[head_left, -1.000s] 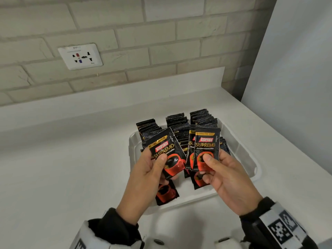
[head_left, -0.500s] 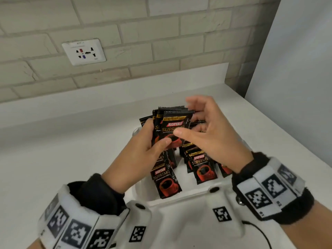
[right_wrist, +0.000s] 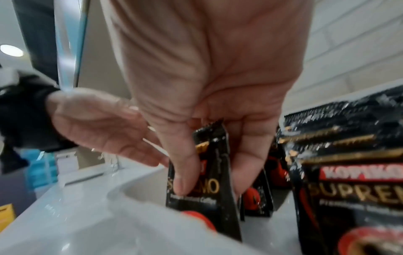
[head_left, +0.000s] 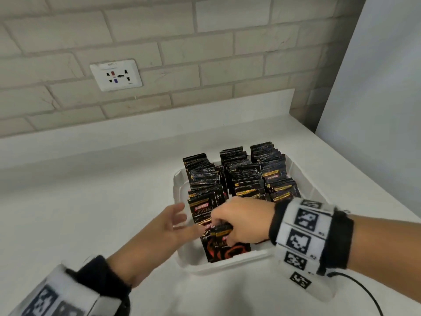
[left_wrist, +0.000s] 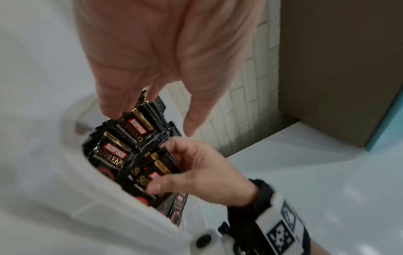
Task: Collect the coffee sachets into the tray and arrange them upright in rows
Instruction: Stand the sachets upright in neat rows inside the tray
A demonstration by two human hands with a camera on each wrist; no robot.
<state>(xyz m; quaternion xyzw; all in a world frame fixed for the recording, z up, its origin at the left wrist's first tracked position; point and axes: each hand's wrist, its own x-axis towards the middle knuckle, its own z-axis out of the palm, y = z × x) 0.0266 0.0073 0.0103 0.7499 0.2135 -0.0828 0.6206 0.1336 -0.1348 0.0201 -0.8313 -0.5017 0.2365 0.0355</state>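
Note:
A white tray [head_left: 303,176] on the counter holds three rows of upright black Kopiko sachets [head_left: 246,176]. A few more sachets [head_left: 230,250] lie flat at its near end. My right hand [head_left: 218,224] reaches into that near end and pinches a small bunch of sachets [right_wrist: 218,155] between thumb and fingers. The left wrist view shows the same grip of the right hand [left_wrist: 163,165] on the bunch [left_wrist: 139,174]. My left hand [head_left: 180,218] hovers at the tray's left rim, fingers straight, holding nothing. Its fingertips [left_wrist: 113,110] are close to the front sachet of the left row.
The tray stands on a white counter [head_left: 91,201] against a brick wall with a socket plate [head_left: 116,75]. A grey panel [head_left: 376,110] closes off the right side. A black cable [head_left: 364,290] trails from my right wrist band.
Both hands held sachets up over the tray before. Now the left hand has let go and opened, and the right hand has dropped to the tray's near end and pinches sachets there.

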